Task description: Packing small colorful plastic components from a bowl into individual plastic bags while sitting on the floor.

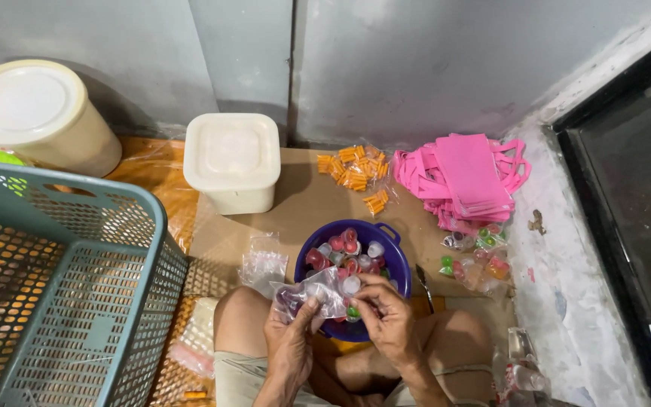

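Left hand (289,332) and right hand (387,315), fingers clenched on a clear plastic bag (316,290), hold it just over the purple bowl (356,264) of jelly cups (348,249), likely for short reach. Pink bags (465,177) lie well apart.

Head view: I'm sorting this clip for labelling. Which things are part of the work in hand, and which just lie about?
In use:
left hand
right hand
clear plastic bag
purple bowl of small jelly cups

Lying about:
grey basket
square white tub
round lidded tub
orange packets
pink bags
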